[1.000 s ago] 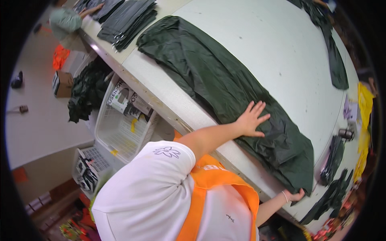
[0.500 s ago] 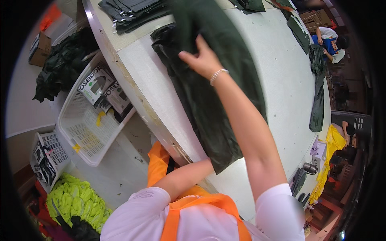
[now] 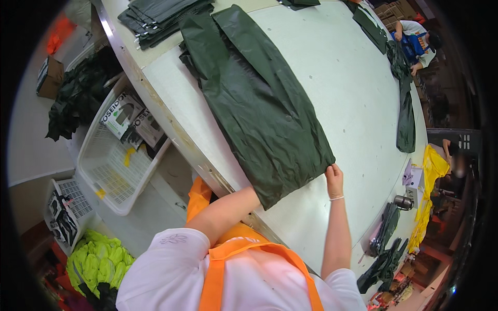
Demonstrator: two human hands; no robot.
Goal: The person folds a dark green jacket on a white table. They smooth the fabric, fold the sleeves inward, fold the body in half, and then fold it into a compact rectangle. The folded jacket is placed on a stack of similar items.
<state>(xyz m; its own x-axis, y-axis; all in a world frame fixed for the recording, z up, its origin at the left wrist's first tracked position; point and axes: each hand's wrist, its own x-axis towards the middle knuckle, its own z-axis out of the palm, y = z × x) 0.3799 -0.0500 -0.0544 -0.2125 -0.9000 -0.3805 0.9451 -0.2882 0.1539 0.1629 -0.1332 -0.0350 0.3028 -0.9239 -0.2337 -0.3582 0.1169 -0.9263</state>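
Observation:
A dark green, smooth-surfaced garment, folded into a long strip, lies slantwise across the white table. My right hand pinches its near right corner between thumb and fingers. From the lower left my left forearm reaches to the near left corner, where the left hand is hidden under or inside the cloth. The garment's surface is creased, with a long fold running down from its far end.
Flat dark garments are stacked at the table's far left. A white basket with printed packets stands beyond the left edge, above bright yellow-green cloth. On the right are a metal cup, yellow cloth and a co-worker.
My right hand has come back from the garment's far part to its near right corner and grips it there. The garment now lies flatter and wider. My left hand stays hidden.

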